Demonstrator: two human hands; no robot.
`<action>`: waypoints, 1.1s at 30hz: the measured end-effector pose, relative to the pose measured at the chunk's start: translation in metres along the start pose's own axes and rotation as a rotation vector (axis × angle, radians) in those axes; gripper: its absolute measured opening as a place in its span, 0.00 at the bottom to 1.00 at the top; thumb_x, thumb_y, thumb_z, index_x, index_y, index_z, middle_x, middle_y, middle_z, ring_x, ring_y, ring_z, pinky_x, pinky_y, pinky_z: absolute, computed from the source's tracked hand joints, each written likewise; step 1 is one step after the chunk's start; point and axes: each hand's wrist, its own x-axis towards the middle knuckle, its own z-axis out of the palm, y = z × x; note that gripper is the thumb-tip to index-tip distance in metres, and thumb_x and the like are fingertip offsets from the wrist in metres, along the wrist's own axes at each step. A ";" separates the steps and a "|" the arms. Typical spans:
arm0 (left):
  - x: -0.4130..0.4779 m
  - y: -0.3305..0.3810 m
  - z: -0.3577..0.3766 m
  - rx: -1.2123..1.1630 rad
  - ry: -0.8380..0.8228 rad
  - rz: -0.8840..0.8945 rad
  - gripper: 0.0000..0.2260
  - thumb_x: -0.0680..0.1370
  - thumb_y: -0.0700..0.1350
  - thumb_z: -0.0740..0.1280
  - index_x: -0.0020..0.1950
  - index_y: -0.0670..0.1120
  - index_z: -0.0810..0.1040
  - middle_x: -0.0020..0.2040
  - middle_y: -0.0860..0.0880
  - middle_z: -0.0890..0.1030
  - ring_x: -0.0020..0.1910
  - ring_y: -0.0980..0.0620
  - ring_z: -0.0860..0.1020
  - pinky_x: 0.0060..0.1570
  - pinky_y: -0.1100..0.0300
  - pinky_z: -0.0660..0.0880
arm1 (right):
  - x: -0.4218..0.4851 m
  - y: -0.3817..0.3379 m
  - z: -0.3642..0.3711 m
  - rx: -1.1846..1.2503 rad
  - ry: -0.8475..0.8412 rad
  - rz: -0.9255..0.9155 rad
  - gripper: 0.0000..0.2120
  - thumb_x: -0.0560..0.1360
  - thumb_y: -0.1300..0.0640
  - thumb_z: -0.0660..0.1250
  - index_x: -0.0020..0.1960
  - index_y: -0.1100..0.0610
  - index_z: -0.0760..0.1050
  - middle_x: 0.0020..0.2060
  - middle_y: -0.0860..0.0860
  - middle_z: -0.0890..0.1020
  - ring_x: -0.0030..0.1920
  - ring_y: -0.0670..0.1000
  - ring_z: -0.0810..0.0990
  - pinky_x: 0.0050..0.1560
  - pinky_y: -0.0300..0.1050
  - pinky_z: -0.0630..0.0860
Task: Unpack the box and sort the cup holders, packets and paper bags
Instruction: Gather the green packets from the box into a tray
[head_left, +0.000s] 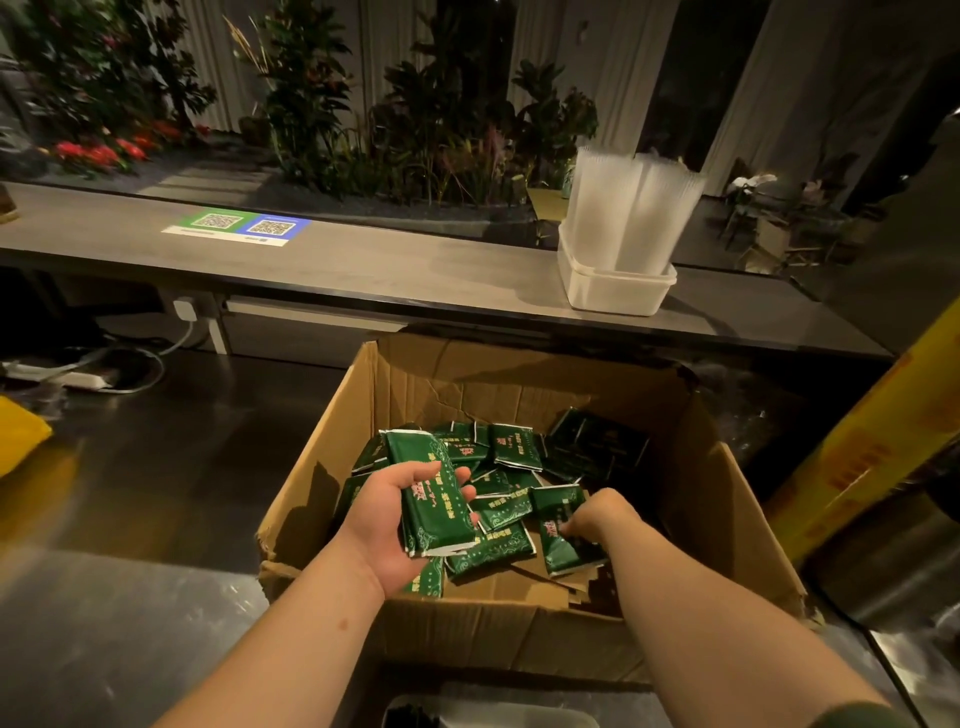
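Note:
An open cardboard box (332, 467) stands on the steel counter, with several green packets (511, 447) loose on its bottom. My left hand (384, 525) is palm up inside the box and grips a small stack of green packets (434, 499). To its right, my right hand (597, 514) reaches down and pinches another green packet (558, 545) lying in the box. Darker packets (597, 441) lie at the far right of the box floor.
A white tub (613, 291) holding clear plastic pieces stands on the raised ledge behind the box. QR code stickers (239, 228) lie on that ledge. A yellow box (857, 457) is at the right, a yellow bag (21, 431) at the left. A clear container (488, 712) sits below.

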 end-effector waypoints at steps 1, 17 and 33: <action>0.000 0.001 0.000 -0.015 0.007 0.004 0.25 0.71 0.44 0.68 0.67 0.36 0.77 0.58 0.36 0.83 0.56 0.39 0.80 0.70 0.37 0.70 | -0.001 0.000 -0.002 0.057 0.038 -0.018 0.17 0.77 0.55 0.74 0.62 0.61 0.77 0.57 0.57 0.82 0.57 0.56 0.82 0.57 0.47 0.80; -0.010 0.020 -0.001 0.011 -0.034 0.033 0.17 0.80 0.43 0.65 0.67 0.37 0.78 0.59 0.32 0.83 0.58 0.34 0.82 0.56 0.39 0.78 | -0.120 -0.105 0.014 0.468 -0.101 -0.629 0.18 0.75 0.46 0.75 0.44 0.62 0.82 0.39 0.54 0.85 0.40 0.53 0.85 0.39 0.46 0.81; -0.005 0.031 -0.031 -0.089 -0.074 0.019 0.21 0.74 0.39 0.63 0.65 0.36 0.79 0.60 0.36 0.83 0.59 0.37 0.82 0.66 0.36 0.72 | 0.000 -0.060 0.034 0.676 -0.230 0.362 0.14 0.80 0.55 0.70 0.57 0.66 0.78 0.48 0.59 0.82 0.45 0.55 0.82 0.48 0.49 0.82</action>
